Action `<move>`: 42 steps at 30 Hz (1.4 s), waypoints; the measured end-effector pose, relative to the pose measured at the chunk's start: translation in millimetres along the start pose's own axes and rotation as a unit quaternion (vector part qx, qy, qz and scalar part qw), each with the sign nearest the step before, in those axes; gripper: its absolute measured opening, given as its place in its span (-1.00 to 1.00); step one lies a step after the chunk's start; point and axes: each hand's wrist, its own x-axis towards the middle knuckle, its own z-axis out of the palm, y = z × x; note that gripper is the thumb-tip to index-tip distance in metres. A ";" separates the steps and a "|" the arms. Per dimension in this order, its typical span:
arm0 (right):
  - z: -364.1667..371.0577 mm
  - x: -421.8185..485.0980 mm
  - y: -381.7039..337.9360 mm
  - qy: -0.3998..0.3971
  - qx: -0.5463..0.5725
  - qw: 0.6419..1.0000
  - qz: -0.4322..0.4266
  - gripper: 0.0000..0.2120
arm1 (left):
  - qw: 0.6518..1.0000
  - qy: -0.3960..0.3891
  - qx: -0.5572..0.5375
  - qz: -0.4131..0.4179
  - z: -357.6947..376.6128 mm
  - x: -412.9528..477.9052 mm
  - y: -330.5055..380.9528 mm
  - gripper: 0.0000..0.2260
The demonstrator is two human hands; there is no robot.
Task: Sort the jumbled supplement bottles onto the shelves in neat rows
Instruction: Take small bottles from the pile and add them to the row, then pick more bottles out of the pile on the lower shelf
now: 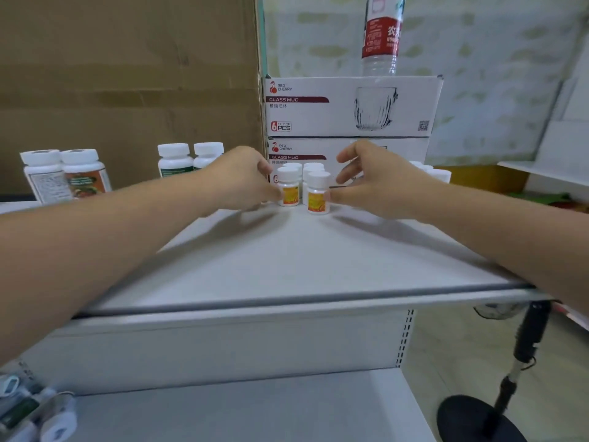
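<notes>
Bottles with yellow labels [314, 169] stand upright in a tight cluster at the centre of the frame. They are set at the back of the upper shelf [287, 266], just before the stacked glass mug boxes [350, 106]. Two short files run away from the viewer toward the boxes.

The cluster is flanked on both sides. The left hand [242, 181] is laid against the front-left bottle [288, 190] with its fingers curled. Whether the bottle is gripped or only touched cannot be told. The right hand [379, 181] is spread, with its thumb set against the front-right bottle [318, 196] and its fingers raised and apart.

The front-right bottle is seen slightly lower in the frame than its neighbour, so the front row is judged not yet level. A short push toward the boxes, best given by the right hand, is probably needed.

Bare shelf lies below the cluster in the frame. Larger bottles [84, 177] are kept well apart at the left of the frame. More bottles [35, 409] lie jumbled on the lower shelf [239, 409] at the lower left.
</notes>
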 end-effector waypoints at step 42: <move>447.4 -332.0 -288.6 -0.226 0.091 0.964 -0.106 -0.65 | 0.870 0.225 0.177 -0.401 -106.8 -640.5 -373.9 -0.73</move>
